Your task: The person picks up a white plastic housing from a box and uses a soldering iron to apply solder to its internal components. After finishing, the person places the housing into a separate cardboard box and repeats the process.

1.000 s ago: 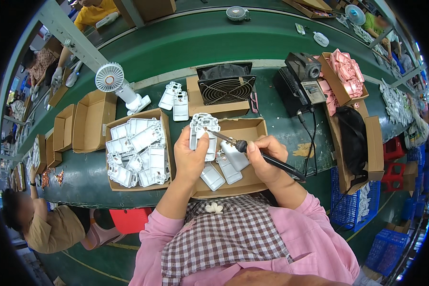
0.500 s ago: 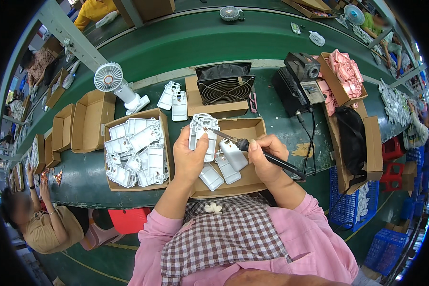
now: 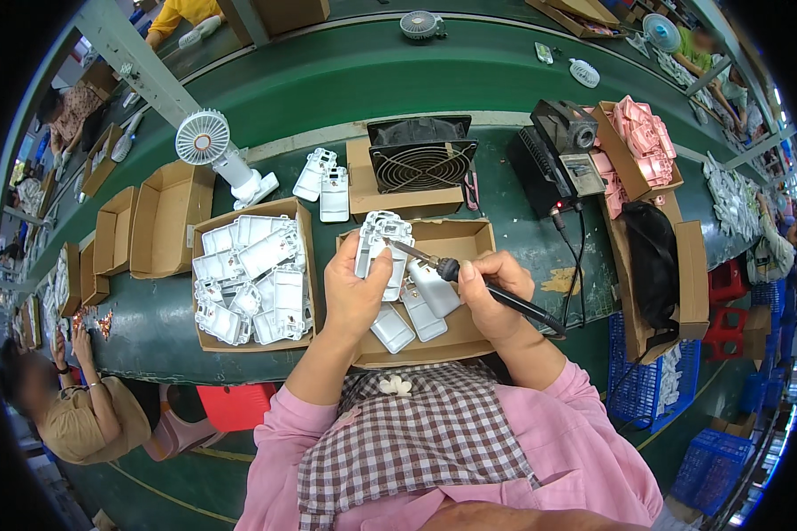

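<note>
Closed round a white plastic housing point(image 3: 376, 232), my left hand point(image 3: 354, 281) keeps it raised over a cardboard box point(image 3: 469, 341). A soldering iron point(image 3: 514, 299) is gripped in my right hand point(image 3: 496, 296), its tip pointing left and meeting the upper part of the housing. Whether the tip presses on metal there is too small to tell. Several more white housings point(image 3: 423, 316) lie in the box beneath my hands. To the left, another cardboard box point(image 3: 205, 341) is heaped with white housings point(image 3: 270, 252) that carry small metal parts.
Behind the box stands a black-framed fan point(image 3: 423, 164), beside two white housings point(image 3: 334, 195). A white handheld fan point(image 3: 205, 142) stands at left. The black soldering station point(image 3: 540, 173) and its cable are at right, near pink housings point(image 3: 638, 142). A co-worker point(image 3: 88, 407) sits at far left.
The view has shifted slightly. My hands keep nearly the same pose, with the soldering iron's tip still at the housing. At far left, the co-worker's hands have moved a little.
</note>
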A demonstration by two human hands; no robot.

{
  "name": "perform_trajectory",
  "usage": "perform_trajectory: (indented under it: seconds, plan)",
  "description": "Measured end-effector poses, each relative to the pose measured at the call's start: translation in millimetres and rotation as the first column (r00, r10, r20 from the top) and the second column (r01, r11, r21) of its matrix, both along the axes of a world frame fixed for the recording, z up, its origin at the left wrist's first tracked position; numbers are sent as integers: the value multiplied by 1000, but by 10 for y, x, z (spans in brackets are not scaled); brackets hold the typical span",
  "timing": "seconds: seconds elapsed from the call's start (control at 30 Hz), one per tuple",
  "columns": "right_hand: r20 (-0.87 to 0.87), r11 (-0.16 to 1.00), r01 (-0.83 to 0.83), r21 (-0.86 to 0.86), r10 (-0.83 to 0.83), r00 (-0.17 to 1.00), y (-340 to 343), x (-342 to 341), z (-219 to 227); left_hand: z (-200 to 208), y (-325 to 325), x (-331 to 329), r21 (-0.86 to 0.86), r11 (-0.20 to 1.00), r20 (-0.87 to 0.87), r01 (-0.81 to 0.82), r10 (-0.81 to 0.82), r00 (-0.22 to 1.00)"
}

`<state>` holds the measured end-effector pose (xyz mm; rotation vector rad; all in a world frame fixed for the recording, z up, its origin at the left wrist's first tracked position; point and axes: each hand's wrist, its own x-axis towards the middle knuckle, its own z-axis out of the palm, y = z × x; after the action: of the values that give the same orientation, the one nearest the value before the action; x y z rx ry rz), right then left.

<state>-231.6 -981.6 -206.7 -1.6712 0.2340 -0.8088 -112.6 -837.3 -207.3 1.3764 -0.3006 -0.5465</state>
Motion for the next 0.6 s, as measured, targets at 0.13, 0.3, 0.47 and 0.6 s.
perform_trajectory:
  seconds: [0.13, 0.3, 0.47, 0.6]
  plan:
    - [-4, 1000, 5, 5, -5, 1000, 7, 2, 4, 44, 3, -8, 0, 1000, -20, 17, -17, 1000]
    - [-8, 1000, 5, -5, -5, 1000, 7, -5, 4, -21, 5, 3, 18, 1000, 26, -2, 1, 1000]
    - [76, 999, 17, 35, -20, 997, 2, -12, -39, 9, 2, 4, -3, 1000, -5, 2, -2, 1000]
    - [65, 1000, 18, 7, -19, 998, -7, -17, -28, -43, 3, 39, -42, 999, 13, 16, -15, 1000]
